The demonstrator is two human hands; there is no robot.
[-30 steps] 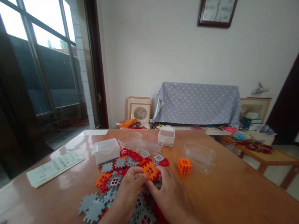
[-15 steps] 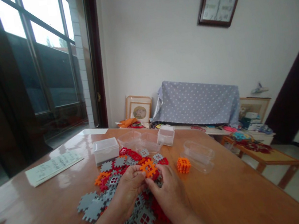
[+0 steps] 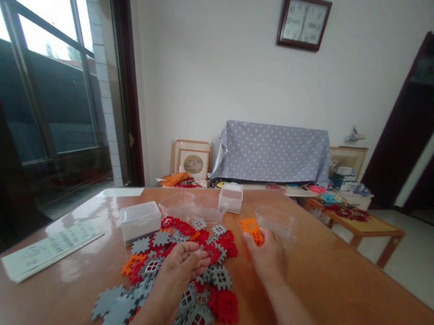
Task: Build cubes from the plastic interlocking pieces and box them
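Note:
My right hand (image 3: 268, 256) grips orange interlocking plastic tiles (image 3: 251, 228), which form a small stack at the table's right part. Its thumb lies along the near left side and its fingers wrap the right; whether the stack touches the table I cannot tell. My left hand (image 3: 184, 265) hovers over the heap, fingers loosely bent and apart, with nothing visible in them. Below and around it lie many notched tiles: grey tiles (image 3: 119, 311), red tiles (image 3: 223, 304) and a few orange tiles (image 3: 133, 263). Some have window-like openings.
Behind the heap stand a white lidded box (image 3: 141, 223), clear plastic tubs (image 3: 176, 204) and a small clear box (image 3: 231, 198). A clear tray (image 3: 276, 220) lies beyond my right hand. Printed paper (image 3: 52, 250) rests at the left of the wooden table (image 3: 328, 276).
My right hand has carried the orange tile from the heap rightward to the orange stack. My left hand has let go of that tile and stays over the heap. The view has shifted slightly right.

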